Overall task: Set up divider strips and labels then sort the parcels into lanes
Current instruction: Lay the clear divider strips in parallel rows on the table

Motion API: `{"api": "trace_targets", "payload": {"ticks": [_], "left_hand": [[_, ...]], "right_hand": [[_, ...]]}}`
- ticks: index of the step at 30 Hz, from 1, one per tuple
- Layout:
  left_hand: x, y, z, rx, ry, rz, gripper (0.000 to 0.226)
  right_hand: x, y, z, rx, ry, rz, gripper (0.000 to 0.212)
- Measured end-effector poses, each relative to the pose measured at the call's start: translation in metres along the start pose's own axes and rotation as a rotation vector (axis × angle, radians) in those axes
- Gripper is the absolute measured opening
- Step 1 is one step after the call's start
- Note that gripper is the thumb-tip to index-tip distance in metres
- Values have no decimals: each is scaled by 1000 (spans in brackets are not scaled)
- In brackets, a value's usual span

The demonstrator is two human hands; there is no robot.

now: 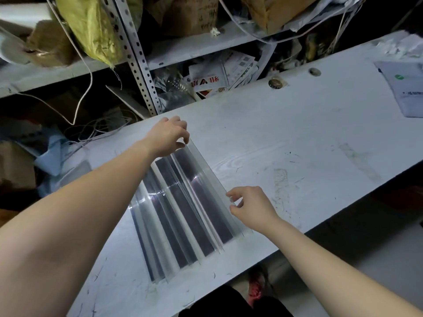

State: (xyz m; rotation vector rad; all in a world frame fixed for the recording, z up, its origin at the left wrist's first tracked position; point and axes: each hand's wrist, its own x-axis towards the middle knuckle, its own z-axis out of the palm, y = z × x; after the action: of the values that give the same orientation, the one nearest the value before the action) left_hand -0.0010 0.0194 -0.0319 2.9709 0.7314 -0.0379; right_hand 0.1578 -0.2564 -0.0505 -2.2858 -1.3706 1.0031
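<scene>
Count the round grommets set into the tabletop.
2 grommets: one by the table's far edge, the other just left of it. More may lie outside the picture.

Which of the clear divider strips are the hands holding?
The rightmost divider strip: the left hand pinches its far end, the right hand its long edge; no hand grips the other strips.

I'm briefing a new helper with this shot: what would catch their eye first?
Clear divider strips lie fanned side by side on the white table, glinting. The left hand pinches the far end of the rightmost strip while the right hand pinches it nearer the person. Behind, cluttered shelves hold a yellow-green sack.
</scene>
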Motion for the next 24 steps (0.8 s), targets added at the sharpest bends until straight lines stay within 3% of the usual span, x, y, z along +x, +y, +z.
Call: {"api": "trace_targets", "payload": {"ticks": [3, 8, 24], "left_hand": [[3, -1, 3, -40, -4, -14, 2], [12, -4, 3, -188, -34, -91, 9], [116, 42, -41, -153, 64, -73, 8]], "right_hand": [[2, 4, 4, -8, 24, 22, 36], [2, 12, -4, -87, 22, 24, 35], [-1, 103, -106, -93, 94, 55, 29]]}}
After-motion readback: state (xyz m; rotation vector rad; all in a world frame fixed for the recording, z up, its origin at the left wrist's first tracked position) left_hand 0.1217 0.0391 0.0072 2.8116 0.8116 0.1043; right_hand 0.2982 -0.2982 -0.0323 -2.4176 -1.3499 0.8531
